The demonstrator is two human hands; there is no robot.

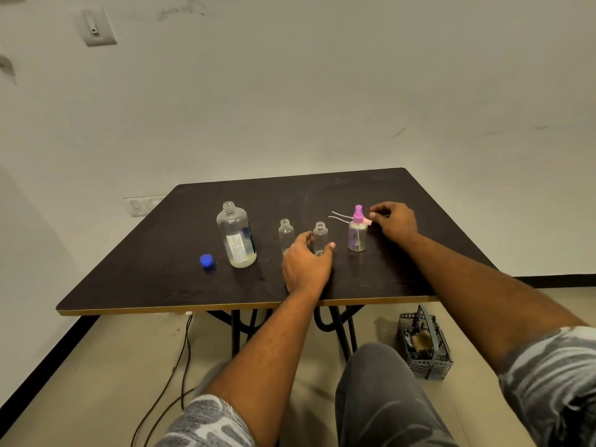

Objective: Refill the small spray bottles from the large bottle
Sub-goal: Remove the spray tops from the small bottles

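White label [237,250] on the big bottle [233,222] is unreadable; our left hand [304,264] grips a small bottle [320,240], right hand [395,222] pinches a pink sprayer [368,221].

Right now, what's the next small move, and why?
Probably bring the right hand across to the big bottle to pour. The left hand grips the middle bottle, whose neck is open and which looks empty. The big bottle stands uncapped, its blue cap beside it. The right hand sits by the loose spray heads, which aren't needed yet.

Uncapped large bottle [237,237], small bottles [320,232] upright
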